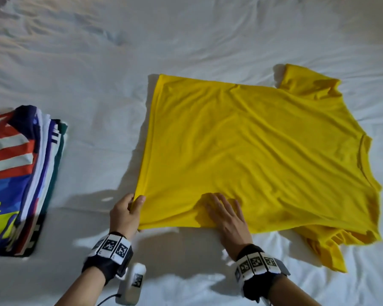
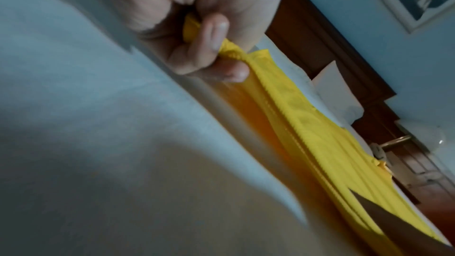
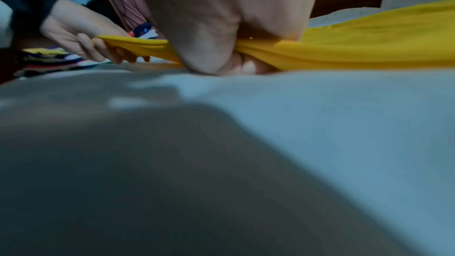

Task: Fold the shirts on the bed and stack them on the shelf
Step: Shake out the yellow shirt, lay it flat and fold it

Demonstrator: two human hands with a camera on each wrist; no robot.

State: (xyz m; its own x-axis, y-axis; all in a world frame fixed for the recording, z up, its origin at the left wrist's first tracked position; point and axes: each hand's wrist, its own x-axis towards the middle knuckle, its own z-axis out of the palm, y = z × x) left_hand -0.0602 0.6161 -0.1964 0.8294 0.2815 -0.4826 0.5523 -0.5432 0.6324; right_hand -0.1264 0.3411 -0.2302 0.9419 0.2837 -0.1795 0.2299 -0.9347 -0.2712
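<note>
While my left hand [image 1: 127,212] pinches the near-left hem corner of the yellow shirt [image 1: 252,151], thumb and curled fingers closed on the bunched edge, my right hand [image 1: 224,215] lies open and flat on the near edge, fingers spread, pinning the cloth to the bed [image 1: 97,62]. To fold well I judge I should keep that palm down as an anchor, draw the corner taut enough to pull out the diagonal wrinkles, then carry the near edge over in one even line. The shirt lies spread on the sheet to the right of the stack of folded shirts [image 1: 20,180], well apart from it. Its long axis runs left to right: hem at the left, collar at the right, one sleeve far-right, the other rumpled near-right.
</note>
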